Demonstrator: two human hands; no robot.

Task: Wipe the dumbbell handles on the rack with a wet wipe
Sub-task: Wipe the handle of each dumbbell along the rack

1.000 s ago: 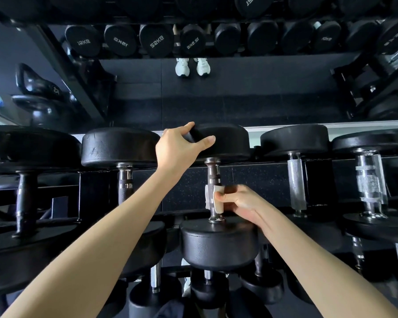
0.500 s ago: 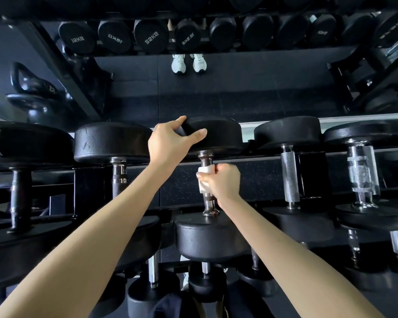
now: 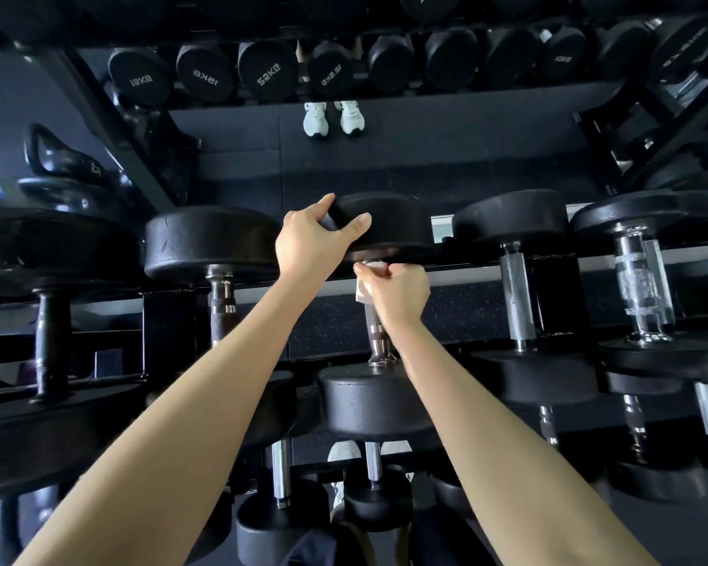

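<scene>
On the rack (image 3: 487, 276), gripping the wet wipe (image 3: 362, 291) round the far end of the dumbbell handle (image 3: 376, 332), right hand (image 3: 399, 294) fingers curled tight — limp, probably slick on knurled steel. Bracing the far head (image 3: 397, 226), left hand (image 3: 309, 243) fingers hooked over it — heavy, rigid.

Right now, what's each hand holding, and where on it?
Left hand grips the rim of the dumbbell's far head. Right hand holds the wet wipe wrapped round the handle, at its far end.
</scene>
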